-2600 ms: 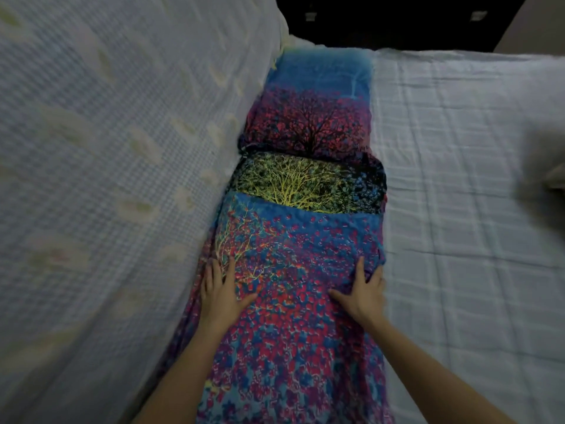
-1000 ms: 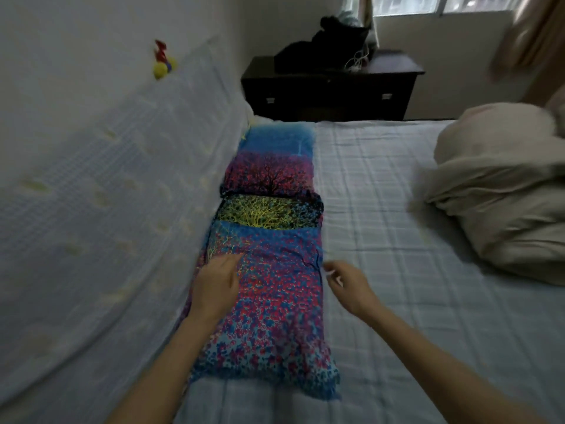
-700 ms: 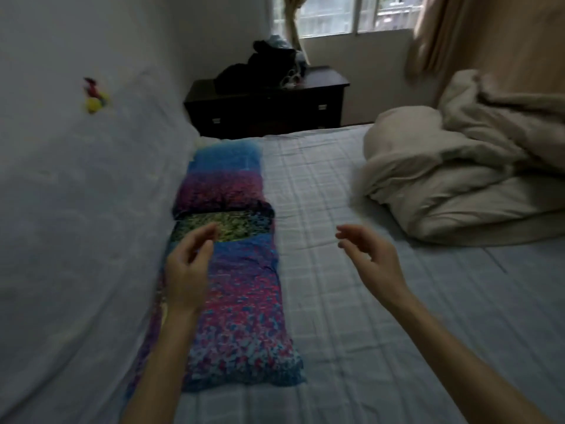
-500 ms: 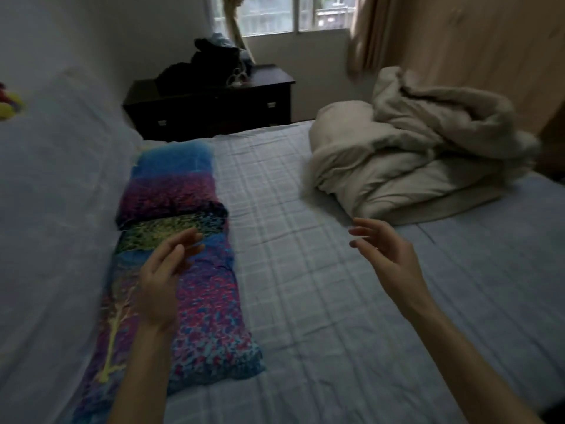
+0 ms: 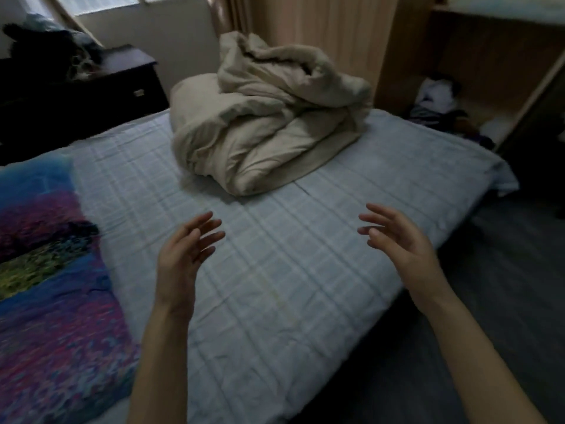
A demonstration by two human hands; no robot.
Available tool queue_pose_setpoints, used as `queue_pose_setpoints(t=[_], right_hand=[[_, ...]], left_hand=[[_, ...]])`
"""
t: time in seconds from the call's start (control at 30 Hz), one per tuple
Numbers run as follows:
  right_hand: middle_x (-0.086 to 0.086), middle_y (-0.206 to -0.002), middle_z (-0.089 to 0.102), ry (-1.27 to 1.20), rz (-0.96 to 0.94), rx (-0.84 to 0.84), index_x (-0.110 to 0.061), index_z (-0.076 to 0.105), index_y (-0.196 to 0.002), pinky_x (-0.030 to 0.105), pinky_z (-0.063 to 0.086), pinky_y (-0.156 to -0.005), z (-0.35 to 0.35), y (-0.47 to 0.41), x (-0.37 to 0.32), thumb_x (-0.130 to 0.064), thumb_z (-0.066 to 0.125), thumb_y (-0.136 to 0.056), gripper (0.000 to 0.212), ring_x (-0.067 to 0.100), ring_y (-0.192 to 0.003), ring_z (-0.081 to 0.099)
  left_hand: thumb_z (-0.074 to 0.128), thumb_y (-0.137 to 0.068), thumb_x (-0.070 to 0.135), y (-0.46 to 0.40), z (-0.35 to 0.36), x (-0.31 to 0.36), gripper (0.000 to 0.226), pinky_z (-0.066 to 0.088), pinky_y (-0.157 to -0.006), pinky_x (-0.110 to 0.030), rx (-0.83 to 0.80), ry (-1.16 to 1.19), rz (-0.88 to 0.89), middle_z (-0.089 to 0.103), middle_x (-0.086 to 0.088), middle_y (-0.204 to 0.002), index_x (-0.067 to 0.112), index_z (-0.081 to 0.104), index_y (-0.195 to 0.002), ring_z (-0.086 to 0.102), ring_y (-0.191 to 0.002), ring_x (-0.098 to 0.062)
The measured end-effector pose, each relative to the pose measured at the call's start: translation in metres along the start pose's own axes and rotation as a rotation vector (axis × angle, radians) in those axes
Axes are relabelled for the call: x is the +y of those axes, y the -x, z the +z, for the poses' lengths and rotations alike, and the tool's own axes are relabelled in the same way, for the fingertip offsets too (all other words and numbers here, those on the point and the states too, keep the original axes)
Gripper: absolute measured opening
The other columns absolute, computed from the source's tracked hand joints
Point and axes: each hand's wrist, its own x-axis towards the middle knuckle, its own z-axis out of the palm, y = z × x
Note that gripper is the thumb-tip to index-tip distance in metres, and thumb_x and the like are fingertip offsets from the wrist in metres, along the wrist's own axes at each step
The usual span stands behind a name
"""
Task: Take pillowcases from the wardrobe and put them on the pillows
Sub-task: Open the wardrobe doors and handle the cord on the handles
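No brand names or readable writing anywhere that we can spot. Counting things up: we've got two colourful pillows lying end to end along the left edge of the bed (image 5: 275, 301), the near pillow (image 5: 61, 341) in a blue, pink and purple speckled pillowcase and the far pillow (image 5: 33, 203) in a blue and magenta one, touching where a dark yellow-green band shows. One crumpled beige duvet (image 5: 263, 127) sits at the far side of the checked sheet. One dark dresser (image 5: 76, 99) stands beyond the bed. Our left hand (image 5: 183, 255) and right hand (image 5: 397, 240) both float above the sheet, fingers loosely spread, holding nothing, well apart from the pillows.
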Motion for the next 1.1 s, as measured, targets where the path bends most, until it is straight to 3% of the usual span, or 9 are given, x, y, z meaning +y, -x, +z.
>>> queue_pose_setpoints(t=[0.17,0.33,0.47,0.63,0.8,1.1], right_hand=[[0.004,-0.111,0.062,0.03,0.017,0.12,-0.031,0.056,-0.107,0.022,0.047,-0.083,-0.101,-0.002,0.007,-0.003,0.054,-0.087,0.035,0.019,-0.102,0.06],[0.011,-0.107,0.06,0.046,0.03,0.261,-0.017,0.054,-0.111,0.027,0.046,-0.087,-0.184,-0.004,0.009,0.005,0.053,-0.086,0.034,0.022,-0.1,0.058],[0.014,-0.107,0.058,0.074,0.046,0.376,-0.008,0.052,-0.115,0.015,0.047,-0.08,-0.238,0.001,0.007,0.009,0.051,-0.086,0.034,0.024,-0.1,0.056],[0.013,-0.11,0.058,0.096,0.077,0.517,-0.008,0.052,-0.117,0.012,0.048,-0.079,-0.298,0.004,0.012,0.006,0.051,-0.087,0.033,0.02,-0.1,0.057],[0.009,-0.113,0.06,0.123,0.102,0.594,-0.016,0.054,-0.116,0.022,0.048,-0.088,-0.354,-0.019,0.026,-0.001,0.053,-0.088,0.032,0.019,-0.105,0.059],[0.005,-0.107,0.062,0.117,0.143,0.725,-0.017,0.054,-0.115,0.013,0.051,-0.077,-0.447,-0.105,0.054,-0.003,0.054,-0.088,0.03,0.015,-0.099,0.06]], left_hand=[[0.039,-0.09,0.013,-0.001,0.123,-0.028,0.029,0.044,-0.079,-0.026,-0.188,0.001,-0.029,0.068,-0.001,-0.104,0.024,0.064,-0.102,0.066,-0.092,-0.013],[0.052,-0.078,0.019,-0.001,0.223,-0.036,0.029,0.048,-0.078,-0.023,-0.318,-0.046,0.129,0.071,0.006,-0.1,0.029,0.066,-0.102,0.066,-0.093,-0.014],[0.053,-0.078,0.018,-0.007,0.288,-0.046,0.03,0.046,-0.079,-0.027,-0.455,-0.068,0.107,0.071,0.006,-0.099,0.029,0.066,-0.103,0.066,-0.092,-0.013],[0.053,-0.077,0.019,-0.022,0.364,-0.065,0.03,0.045,-0.081,-0.028,-0.58,-0.072,0.068,0.071,0.004,-0.099,0.027,0.066,-0.102,0.066,-0.095,-0.015],[0.053,-0.077,0.017,-0.05,0.44,-0.078,0.029,0.047,-0.078,-0.021,-0.654,-0.035,0.081,0.072,0.006,-0.097,0.027,0.067,-0.101,0.067,-0.095,-0.015],[0.053,-0.074,0.02,-0.13,0.573,-0.107,0.029,0.046,-0.081,-0.027,-0.813,-0.099,-0.022,0.07,0.004,-0.1,0.028,0.067,-0.099,0.067,-0.096,-0.015]])
